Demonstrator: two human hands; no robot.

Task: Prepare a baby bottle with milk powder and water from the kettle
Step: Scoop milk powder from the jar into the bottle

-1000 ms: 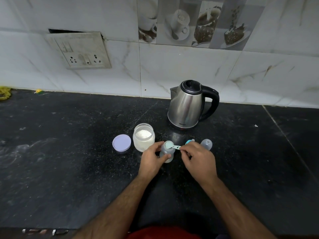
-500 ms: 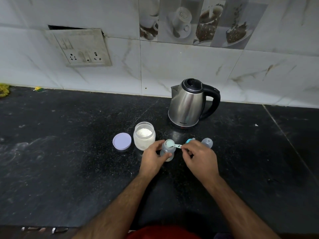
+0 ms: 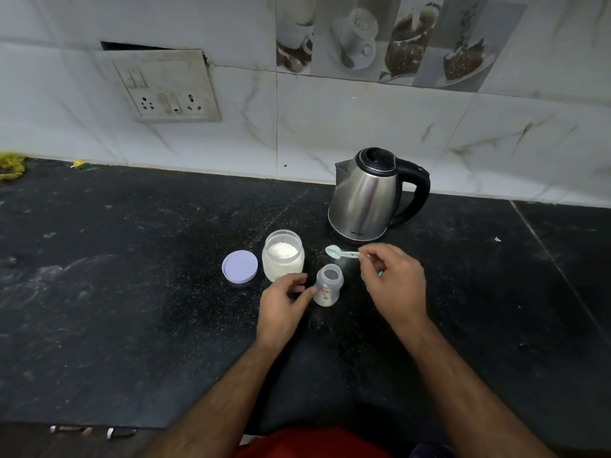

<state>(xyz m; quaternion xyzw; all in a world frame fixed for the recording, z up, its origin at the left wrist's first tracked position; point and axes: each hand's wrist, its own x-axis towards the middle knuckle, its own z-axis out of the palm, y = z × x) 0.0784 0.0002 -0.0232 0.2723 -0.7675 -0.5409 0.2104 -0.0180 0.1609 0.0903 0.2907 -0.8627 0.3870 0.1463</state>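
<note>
A small clear baby bottle (image 3: 327, 286) stands upright and uncapped on the black counter (image 3: 132, 292), with white powder at its bottom. My left hand (image 3: 282, 304) sits just left of it with loose fingers, its thumb tip touching the bottle's side. My right hand (image 3: 393, 285) pinches the handle of a teal measuring spoon (image 3: 333, 251), held behind the bottle, in front of the steel kettle (image 3: 368, 196). The open milk powder jar (image 3: 283, 256) stands left of the bottle, its lavender lid (image 3: 239, 268) beside it. Teal bottle parts (image 3: 380, 274) peek out from under my right hand.
A tiled wall with a socket panel (image 3: 165, 89) runs along the back of the counter. A yellow object (image 3: 11, 165) lies at the far left by the wall. A seam (image 3: 558, 269) crosses the counter on the right.
The spoon has left the bottle's mouth and moved back toward the kettle. My left hand has loosened its grip on the bottle and drawn away to the left.
</note>
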